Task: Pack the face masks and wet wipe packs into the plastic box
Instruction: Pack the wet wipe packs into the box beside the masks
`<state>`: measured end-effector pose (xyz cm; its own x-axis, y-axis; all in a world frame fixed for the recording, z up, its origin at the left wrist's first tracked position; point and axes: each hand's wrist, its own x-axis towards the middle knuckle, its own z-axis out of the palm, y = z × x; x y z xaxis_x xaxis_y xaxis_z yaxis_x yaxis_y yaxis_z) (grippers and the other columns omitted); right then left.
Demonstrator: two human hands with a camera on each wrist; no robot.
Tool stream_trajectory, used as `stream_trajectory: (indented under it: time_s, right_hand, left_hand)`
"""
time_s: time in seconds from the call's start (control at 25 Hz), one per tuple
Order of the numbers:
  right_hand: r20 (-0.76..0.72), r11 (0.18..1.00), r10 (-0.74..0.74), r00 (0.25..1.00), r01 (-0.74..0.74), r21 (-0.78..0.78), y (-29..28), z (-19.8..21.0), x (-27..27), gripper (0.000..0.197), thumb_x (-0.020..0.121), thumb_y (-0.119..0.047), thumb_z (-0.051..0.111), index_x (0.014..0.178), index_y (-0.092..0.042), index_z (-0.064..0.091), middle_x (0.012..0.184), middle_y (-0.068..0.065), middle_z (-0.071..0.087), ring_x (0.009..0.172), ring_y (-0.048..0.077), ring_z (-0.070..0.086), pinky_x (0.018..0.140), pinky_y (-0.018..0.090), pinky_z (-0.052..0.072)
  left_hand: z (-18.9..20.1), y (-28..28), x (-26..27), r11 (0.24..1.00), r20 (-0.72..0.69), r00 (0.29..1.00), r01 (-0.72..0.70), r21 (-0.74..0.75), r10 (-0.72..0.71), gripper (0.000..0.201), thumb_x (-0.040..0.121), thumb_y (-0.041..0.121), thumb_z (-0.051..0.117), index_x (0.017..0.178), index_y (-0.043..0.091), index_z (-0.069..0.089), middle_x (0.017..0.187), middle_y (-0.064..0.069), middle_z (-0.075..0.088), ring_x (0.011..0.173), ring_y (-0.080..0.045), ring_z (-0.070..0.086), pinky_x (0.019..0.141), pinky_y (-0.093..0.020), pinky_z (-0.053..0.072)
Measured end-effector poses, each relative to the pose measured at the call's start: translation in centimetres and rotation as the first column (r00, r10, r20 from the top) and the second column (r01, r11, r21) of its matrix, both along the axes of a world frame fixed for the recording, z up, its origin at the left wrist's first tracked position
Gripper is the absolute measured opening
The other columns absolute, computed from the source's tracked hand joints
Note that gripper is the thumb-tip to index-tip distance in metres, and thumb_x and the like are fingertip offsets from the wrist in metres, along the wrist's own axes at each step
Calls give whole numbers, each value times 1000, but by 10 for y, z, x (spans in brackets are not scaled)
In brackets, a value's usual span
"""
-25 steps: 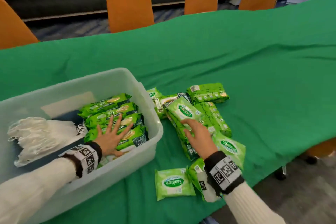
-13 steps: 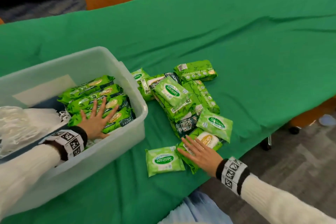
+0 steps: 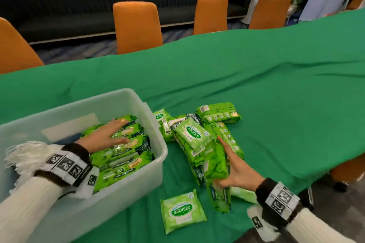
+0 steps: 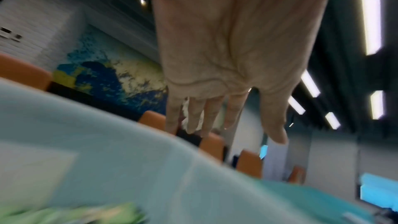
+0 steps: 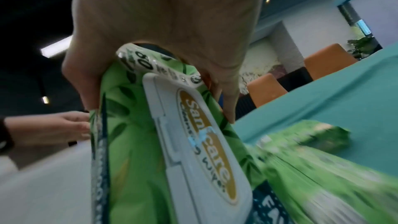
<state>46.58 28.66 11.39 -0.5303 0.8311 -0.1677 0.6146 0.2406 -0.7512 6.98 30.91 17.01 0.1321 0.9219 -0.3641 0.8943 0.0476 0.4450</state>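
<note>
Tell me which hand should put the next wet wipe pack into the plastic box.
Right. The right hand already grips a large wet wipe pack at the pile beside the plastic box. The left hand lies flat, fingers straight, on the packs already inside, probably steadying them.

The left sleeve (image 3: 29,199) hides part of the face masks (image 3: 25,156). In the left wrist view, packs (image 4: 71,214) inside the box blur into green streaks.
</note>
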Motion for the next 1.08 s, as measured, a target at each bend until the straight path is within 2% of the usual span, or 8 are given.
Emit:
stream_trajectory:
  time_s: [0.16, 0.28, 0.4, 0.52, 0.64, 0.8, 0.92, 1.08]
  right_hand:
    - [-306, 989, -146, 941, 149, -14, 21, 77, -32, 130, 51, -46, 84, 147, -39, -3, 137, -38, 18, 127, -21, 24, 105, 3, 16]
    - [-452, 960, -239, 859, 280, 24, 45, 126, -75, 133, 40, -67, 79, 147, -37, 5, 142, -11, 43, 130, 2, 41, 114, 31, 28]
    - [-396, 953, -222, 891, 283, 103, 56, 169, -117, 124, 51, -76, 60, 149, -25, 2, 148, 3, 37, 136, 14, 34, 114, 34, 25]
    - [-376, 979, -81, 923, 145, 145, 65, 193, -134, 106, 61, -80, 44, 148, -29, 12, 138, 3, 45, 131, 17, 38, 111, 38, 28]
    - [-389, 997, -35, 921, 57, 44, 77, 190, -138, 96, 69, -67, 61, 146, -25, 22, 129, 4, 51, 118, 15, 50, 104, 32, 36]
    - [-355, 960, 138, 925, -213, -182, 74, 180, -175, 55, 82, -30, 67, 131, -16, 45, 119, 7, 62, 106, 20, 62, 98, 34, 47]
    - [-412, 926, 184, 892, -298, -232, 71, 190, -200, 30, 81, -9, 67, 110, -10, 60, 107, 9, 70, 93, 25, 68, 85, 34, 55]
    - [-214, 950, 267, 940, -294, -105, 82, 198, -227, 47, 69, -7, 79, 110, -7, 56, 108, 10, 69, 93, 24, 68, 89, 40, 53]
  left_hand:
    - [71, -19, 56, 975, 425, 899, 9, 220, -105, 87, 61, 82, 56, 137, 44, 36, 141, 17, 46, 125, 6, 46, 106, -21, 38]
    - [87, -36, 115, 984, 569, 808, 69, 166, -153, 116, 54, 71, 71, 145, 46, 4, 145, 26, 25, 128, 10, 37, 104, -13, 33]
    - [83, -32, 140, 903, 552, 834, -224, 368, -18, 131, 65, 38, 83, 149, 28, -17, 149, 15, 20, 134, 0, 29, 104, -13, 24]
    - [77, -19, 109, 813, 878, 478, -516, 270, 12, 93, 63, 20, 85, 141, 16, 34, 130, 2, 60, 115, -11, 59, 103, -37, 44]
    - [71, -20, 71, 836, 989, 143, -546, 54, 30, 105, 42, 31, 93, 131, 1, 47, 119, -17, 66, 105, -28, 65, 90, -45, 53]
    - [78, -33, 50, 849, 998, 52, -526, 56, -34, 97, 43, 35, 93, 126, 5, 53, 115, -15, 68, 102, -28, 67, 77, -36, 57]
    - [85, -40, 29, 864, 989, 147, -496, 82, -10, 89, 40, 42, 93, 116, 13, 56, 108, -5, 72, 96, -19, 70, 73, -28, 57]
    - [65, -50, -43, 937, 588, 805, -266, 228, 85, 102, 29, 85, 70, 117, 38, 48, 127, 7, 55, 116, -7, 54, 101, -27, 45]
